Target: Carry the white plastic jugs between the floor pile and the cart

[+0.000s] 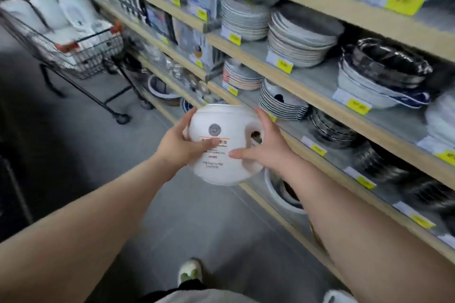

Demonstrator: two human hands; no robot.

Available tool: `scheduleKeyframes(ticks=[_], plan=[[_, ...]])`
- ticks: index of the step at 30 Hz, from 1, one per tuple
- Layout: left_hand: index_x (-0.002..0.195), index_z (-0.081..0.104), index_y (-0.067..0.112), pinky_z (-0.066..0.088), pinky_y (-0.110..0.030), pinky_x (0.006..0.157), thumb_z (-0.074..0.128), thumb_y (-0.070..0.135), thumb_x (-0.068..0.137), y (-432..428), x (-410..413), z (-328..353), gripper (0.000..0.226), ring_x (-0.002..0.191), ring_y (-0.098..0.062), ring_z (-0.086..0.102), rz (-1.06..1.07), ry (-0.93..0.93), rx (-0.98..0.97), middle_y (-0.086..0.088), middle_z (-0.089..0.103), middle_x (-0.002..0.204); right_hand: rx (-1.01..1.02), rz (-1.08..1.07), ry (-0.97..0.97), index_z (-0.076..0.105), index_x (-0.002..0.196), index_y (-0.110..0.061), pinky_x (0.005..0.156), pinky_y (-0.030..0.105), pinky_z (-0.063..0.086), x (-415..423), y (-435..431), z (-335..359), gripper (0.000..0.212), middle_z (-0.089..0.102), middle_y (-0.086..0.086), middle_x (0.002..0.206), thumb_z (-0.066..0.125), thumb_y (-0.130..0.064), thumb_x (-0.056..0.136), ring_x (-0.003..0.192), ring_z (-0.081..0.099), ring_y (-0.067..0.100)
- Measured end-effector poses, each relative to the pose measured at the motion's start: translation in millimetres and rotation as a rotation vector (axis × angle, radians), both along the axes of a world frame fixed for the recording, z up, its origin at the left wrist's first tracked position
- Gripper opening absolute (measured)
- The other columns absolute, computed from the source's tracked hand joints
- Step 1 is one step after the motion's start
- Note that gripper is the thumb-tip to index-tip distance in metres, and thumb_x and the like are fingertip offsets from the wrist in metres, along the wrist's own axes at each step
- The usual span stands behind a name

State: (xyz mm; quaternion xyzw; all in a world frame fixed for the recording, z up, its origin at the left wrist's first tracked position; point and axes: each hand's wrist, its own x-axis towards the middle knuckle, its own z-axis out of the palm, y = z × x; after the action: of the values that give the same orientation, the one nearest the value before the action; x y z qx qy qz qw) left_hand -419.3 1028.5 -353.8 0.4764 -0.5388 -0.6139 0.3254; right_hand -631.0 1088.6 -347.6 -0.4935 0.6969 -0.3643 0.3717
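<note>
A white bowl (225, 128) in a printed paper wrap is held out in front of me, tipped so its labelled underside faces the camera. My left hand (181, 142) grips its left side, thumb lying across the label. My right hand (264, 149) grips the right side, fingers curled over the far rim and thumb stretched across the bottom. The bowl hangs in the air just in front of the lower shelves (290, 81).
Wooden shelves on the right carry stacks of plates (299, 37), dark bowls (386, 64) and yellow price tags. A wire shopping cart (73, 49) loaded with white dishes stands at the upper left on the grey floor. A white pot (273, 190) sits on the lowest shelf.
</note>
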Motion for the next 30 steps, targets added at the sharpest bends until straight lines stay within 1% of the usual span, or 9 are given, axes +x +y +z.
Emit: scheduleKeyframes(ticks=[2, 4, 7, 10, 12, 15, 18, 25, 30], plan=[[0.136, 0.047, 0.043, 0.057, -0.041, 0.084, 0.094, 0.031, 0.054, -35, 35, 6, 0.096, 0.106, -0.014, 0.067, 0.036, -0.004, -0.024, 0.01, 0.068, 0.119, -0.021, 0.058, -0.007, 0.015, 0.15, -0.044, 0.095, 0.023, 0.029, 31, -48, 3, 0.133, 0.024, -0.005, 0.154, 0.096, -0.031, 0.046, 0.119, 0.033, 0.003], [0.133, 0.05, 0.041, 0.057, -0.041, 0.085, 0.096, 0.033, 0.05, -66, 67, 13, 0.095, 0.106, -0.014, 0.067, 0.088, -0.005, -0.056, 0.008, 0.068, 0.119, -0.046, 0.106, -0.009, 0.015, 0.151, -0.043, 0.097, 0.022, 0.028, 61, -91, 5, 0.134, 0.026, -0.006, 0.154, 0.097, -0.031, 0.045, 0.122, 0.034, 0.003], [0.133, 0.05, 0.043, 0.058, -0.025, 0.078, 0.097, 0.036, 0.048, -107, 115, 20, 0.098, 0.099, -0.001, 0.067, 0.209, -0.032, -0.116, 0.011, 0.065, 0.122, -0.069, 0.221, -0.023, 0.014, 0.152, -0.039, 0.102, 0.025, 0.026, 105, -153, 10, 0.137, 0.024, -0.007, 0.155, 0.096, -0.036, 0.042, 0.132, 0.032, 0.007], [0.128, 0.052, 0.049, 0.056, -0.04, 0.09, 0.097, 0.041, 0.043, -145, 158, 22, 0.097, 0.109, -0.012, 0.064, 0.326, -0.029, -0.119, 0.01, 0.063, 0.125, -0.077, 0.339, -0.003, 0.013, 0.152, -0.039, 0.103, 0.025, 0.023, 146, -214, 14, 0.142, 0.024, -0.009, 0.156, 0.092, -0.05, 0.035, 0.137, 0.027, 0.007], [0.13, 0.051, 0.049, 0.054, -0.043, 0.093, 0.096, 0.046, 0.04, -171, 184, 23, 0.101, 0.112, -0.014, 0.063, 0.405, -0.07, -0.147, 0.011, 0.062, 0.125, -0.062, 0.408, -0.003, 0.011, 0.151, -0.041, 0.103, 0.027, 0.025, 173, -256, 16, 0.143, 0.027, -0.008, 0.155, 0.09, -0.053, 0.033, 0.134, 0.028, 0.005], [0.13, 0.048, 0.053, 0.054, -0.041, 0.094, 0.095, 0.046, 0.042, -213, 217, 22, 0.099, 0.113, -0.012, 0.06, 0.526, -0.141, -0.176, 0.017, 0.058, 0.125, -0.046, 0.525, 0.002, 0.007, 0.151, -0.043, 0.105, 0.029, 0.026, 209, -320, 13, 0.141, 0.028, -0.005, 0.155, 0.094, -0.045, 0.041, 0.139, 0.029, 0.011], [0.132, 0.047, 0.053, 0.053, -0.043, 0.096, 0.096, 0.04, 0.048, -258, 249, 21, 0.098, 0.116, -0.014, 0.057, 0.612, -0.171, -0.213, 0.014, 0.056, 0.129, -0.054, 0.626, 0.01, 0.006, 0.152, -0.041, 0.102, 0.025, 0.023, 245, -388, 14, 0.138, 0.026, -0.004, 0.156, 0.095, -0.039, 0.046, 0.134, 0.028, 0.008], [0.14, 0.041, 0.047, 0.049, -0.04, 0.101, 0.093, 0.042, 0.054, -357, 316, 29, 0.101, 0.122, -0.011, 0.053, 0.829, -0.25, -0.265, 0.014, 0.054, 0.135, -0.118, 0.817, 0.038, 0.01, 0.152, -0.039, 0.106, 0.029, 0.028, 332, -530, 27, 0.136, 0.03, 0.0, 0.153, 0.096, -0.035, 0.047, 0.138, 0.031, 0.016], [0.135, 0.04, 0.057, 0.051, -0.038, 0.097, 0.092, 0.047, 0.051, -416, 374, 23, 0.099, 0.115, -0.004, 0.053, 0.906, -0.282, -0.233, 0.021, 0.053, 0.131, -0.109, 0.9, 0.048, 0.011, 0.152, -0.039, 0.111, 0.035, 0.03, 397, -603, 24, 0.134, 0.03, 0.0, 0.153, 0.095, -0.035, 0.047, 0.139, 0.03, 0.018]])
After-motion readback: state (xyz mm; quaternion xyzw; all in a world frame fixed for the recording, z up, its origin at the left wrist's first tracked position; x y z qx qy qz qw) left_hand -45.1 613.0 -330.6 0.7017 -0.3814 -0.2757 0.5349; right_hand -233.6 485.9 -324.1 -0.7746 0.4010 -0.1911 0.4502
